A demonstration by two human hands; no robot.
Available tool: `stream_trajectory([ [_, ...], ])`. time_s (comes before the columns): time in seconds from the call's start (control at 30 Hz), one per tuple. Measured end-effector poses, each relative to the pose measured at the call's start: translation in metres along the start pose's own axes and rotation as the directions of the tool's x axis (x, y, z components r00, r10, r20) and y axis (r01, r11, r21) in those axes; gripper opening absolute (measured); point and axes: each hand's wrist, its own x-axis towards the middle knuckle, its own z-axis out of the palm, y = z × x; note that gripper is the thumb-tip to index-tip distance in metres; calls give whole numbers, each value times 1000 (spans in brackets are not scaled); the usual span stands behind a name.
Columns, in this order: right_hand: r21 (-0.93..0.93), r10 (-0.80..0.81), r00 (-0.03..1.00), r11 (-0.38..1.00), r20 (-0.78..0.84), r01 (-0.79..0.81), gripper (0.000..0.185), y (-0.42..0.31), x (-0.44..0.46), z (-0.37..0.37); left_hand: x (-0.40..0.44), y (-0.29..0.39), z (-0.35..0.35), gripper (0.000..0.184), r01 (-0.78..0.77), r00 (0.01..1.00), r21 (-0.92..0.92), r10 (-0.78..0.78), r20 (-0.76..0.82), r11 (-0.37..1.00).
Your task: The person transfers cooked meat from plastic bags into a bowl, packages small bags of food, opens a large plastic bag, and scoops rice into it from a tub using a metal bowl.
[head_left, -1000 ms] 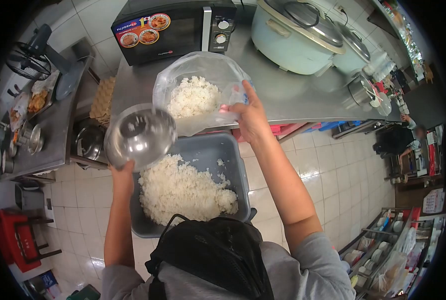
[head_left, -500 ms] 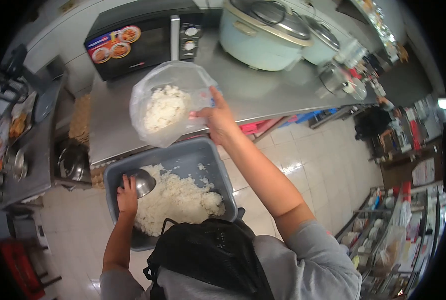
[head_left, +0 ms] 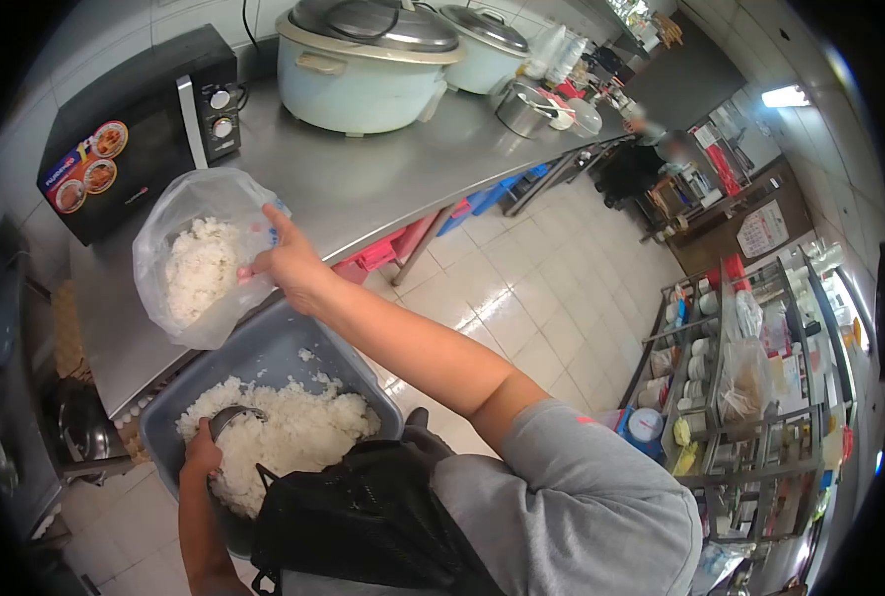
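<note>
My right hand point(head_left: 292, 266) is closed on the side of a clear plastic bag point(head_left: 226, 191), its thumb and fingers pinching the film. The bag's mouth gapes, and a mound of white cooked rice point(head_left: 201, 270) lies inside. Below it, a grey plastic tub point(head_left: 348, 348) contains a broad heap of loose cooked rice point(head_left: 298, 427). My left hand point(head_left: 201, 459) grips a metal bowl point(head_left: 232, 415) at the tub's left side. The bowl is tilted and partly sunk in the rice, so its inside is mostly hidden.
A steel counter point(head_left: 294, 189) runs along the wall, bearing a black microwave point(head_left: 130, 139) and two large rice cookers point(head_left: 363, 84). A metal pot point(head_left: 524, 111) stands farther along. Crowded shelves point(head_left: 731, 397) line the right side. Another person point(head_left: 633, 171) is in the far background.
My left hand has pushed the metal bowl from the tub's left wall into the rice. My right hand still holds the bag up. The whole view has shifted and turned.
</note>
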Motion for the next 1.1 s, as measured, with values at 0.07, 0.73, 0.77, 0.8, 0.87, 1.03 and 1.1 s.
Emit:
stream_trajectory([
  [0.07,-6,23,1000,1000,10,-23,94,-2,-4,1,57,-61,43,72,-117,992,-69,113,-52,991],
  [0.73,-59,36,997,998,70,-32,91,-4,-2,-20,47,-58,45,103,-76,896,-205,157,416,976],
  [0.77,-64,29,998,998,65,-25,91,-5,-2,-20,54,-68,48,103,-92,895,-177,160,416,980],
  [0.8,-68,22,998,998,57,-18,91,-7,-2,-19,54,-68,46,103,-109,894,-148,162,417,983],
  [0.87,-47,24,999,999,46,-22,91,-10,-3,-20,49,-73,44,103,-63,904,-203,142,402,977],
  [1.03,-34,1,999,999,45,0,88,-3,8,-19,47,-90,56,105,-68,916,-263,165,366,962],
  [1.1,-29,16,999,999,47,-14,88,-8,3,-20,28,-80,47,106,-22,906,-296,145,398,955],
])
